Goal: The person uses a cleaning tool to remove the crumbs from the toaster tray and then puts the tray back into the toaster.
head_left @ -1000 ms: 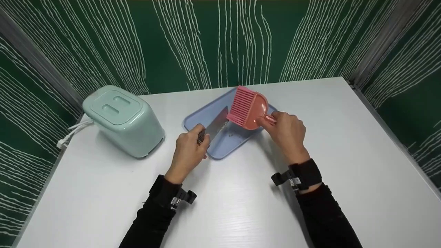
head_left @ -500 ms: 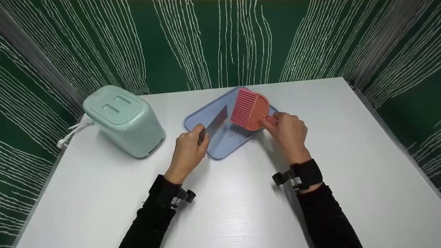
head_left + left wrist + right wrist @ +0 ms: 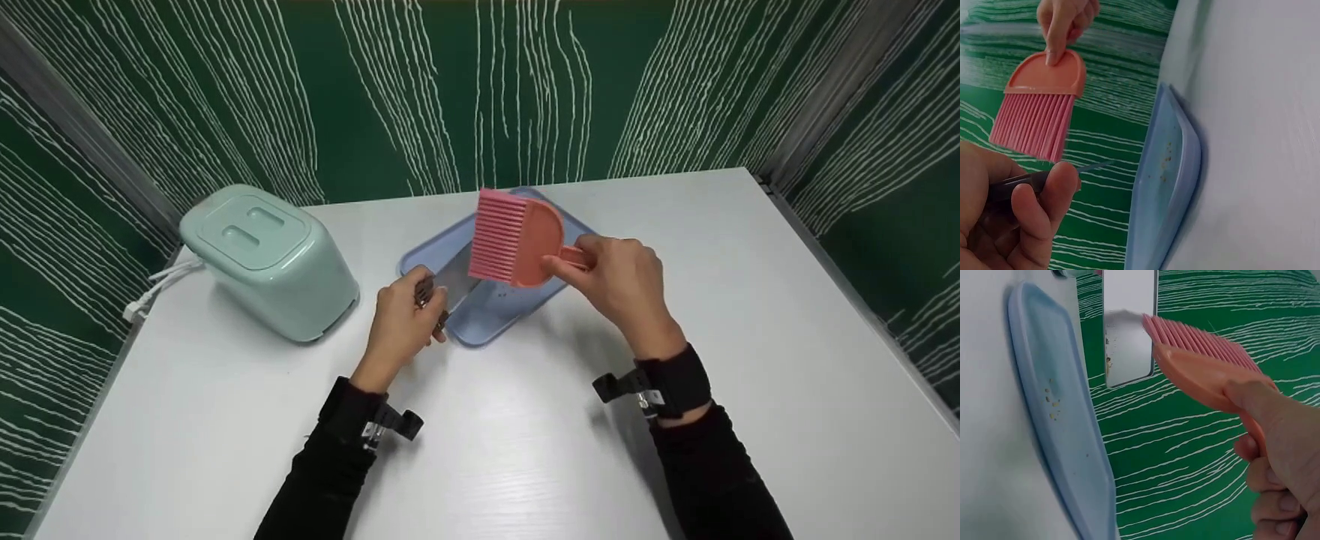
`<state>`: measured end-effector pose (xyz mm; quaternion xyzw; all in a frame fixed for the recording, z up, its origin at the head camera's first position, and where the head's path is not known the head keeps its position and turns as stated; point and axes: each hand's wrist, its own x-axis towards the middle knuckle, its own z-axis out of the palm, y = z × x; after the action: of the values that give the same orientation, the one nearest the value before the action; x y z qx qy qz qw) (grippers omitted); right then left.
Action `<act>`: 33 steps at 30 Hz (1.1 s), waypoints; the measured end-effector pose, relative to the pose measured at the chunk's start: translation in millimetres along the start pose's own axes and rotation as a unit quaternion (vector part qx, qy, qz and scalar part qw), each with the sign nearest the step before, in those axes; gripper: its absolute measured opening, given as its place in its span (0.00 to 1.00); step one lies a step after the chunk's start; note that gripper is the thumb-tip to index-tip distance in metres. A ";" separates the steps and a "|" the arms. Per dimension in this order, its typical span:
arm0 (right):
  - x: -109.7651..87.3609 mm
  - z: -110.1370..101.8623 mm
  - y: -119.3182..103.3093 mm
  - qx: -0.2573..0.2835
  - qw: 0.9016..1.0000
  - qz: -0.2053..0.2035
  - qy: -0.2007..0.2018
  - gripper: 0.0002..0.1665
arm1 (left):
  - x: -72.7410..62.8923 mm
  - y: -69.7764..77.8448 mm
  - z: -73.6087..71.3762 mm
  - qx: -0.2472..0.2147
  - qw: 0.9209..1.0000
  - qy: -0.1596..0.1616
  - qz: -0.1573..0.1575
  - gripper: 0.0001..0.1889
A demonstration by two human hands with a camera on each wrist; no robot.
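My left hand (image 3: pixel 405 319) grips the dark handle of a broad-bladed knife (image 3: pixel 454 281). The blade is held up off the tray, and small crumbs cling near its edge in the right wrist view, where the knife (image 3: pixel 1129 332) looks rectangular. My right hand (image 3: pixel 619 289) pinches the short orange handle of a brush (image 3: pixel 517 240), thumb on its base. Its pink bristles hang over the far part of the blade, hiding it from the head view; in the right wrist view the bristle tips overlap the blade. Below lies a light-blue tray (image 3: pixel 484 326), with scattered crumbs (image 3: pixel 1053 402) on it.
A mint-green toaster (image 3: pixel 281 262) stands on the left of the white table (image 3: pixel 510 450). Its white cord and plug (image 3: pixel 139 309) lie behind it at the left edge. Green walls with white streaks enclose the back and sides.
The knife has lifted from the tray and shifted slightly left with my left hand. The brush has moved left, from beside the blade to over it. The tray stays about where it was.
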<state>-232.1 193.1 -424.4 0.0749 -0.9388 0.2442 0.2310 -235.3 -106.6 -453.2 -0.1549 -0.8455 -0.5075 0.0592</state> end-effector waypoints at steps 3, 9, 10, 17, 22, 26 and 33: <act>-2.0 -1.5 -6.7 0.003 0.999 -0.041 -0.007 0.30 | 1.5 -1.8 -1.2 -0.032 0.999 -0.006 -0.018 0.05; -4.2 -1.4 -16.5 0.022 0.995 -0.092 -0.027 0.30 | 3.3 -3.6 -3.6 -0.064 0.997 -0.009 -0.030 0.05; -4.5 -0.8 -17.4 0.024 0.995 -0.096 -0.028 0.30 | 3.3 -3.6 -3.9 -0.067 0.997 -0.010 -0.029 0.06; -5.7 5.1 -17.7 0.015 0.994 -0.103 -0.030 0.30 | 2.6 -2.2 -3.9 -0.077 0.996 -0.010 -0.031 0.06; -5.4 9.4 -13.5 0.002 0.994 -0.108 -0.025 0.31 | 1.9 -1.0 -3.6 -0.085 0.996 -0.010 -0.038 0.06; -4.9 12.8 -9.7 -0.004 0.995 -0.099 -0.031 0.31 | 1.4 -0.5 -3.3 -0.085 0.995 -0.008 -0.042 0.06; -4.4 17.0 -4.7 -0.007 0.996 -0.078 -0.035 0.31 | 0.2 1.2 -3.3 -0.083 0.996 -0.006 -0.044 0.06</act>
<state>-233.8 180.8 -437.7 0.1545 -0.9395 0.2159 0.2166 -235.3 -108.9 -450.5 -0.1249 -0.8071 -0.5768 0.0184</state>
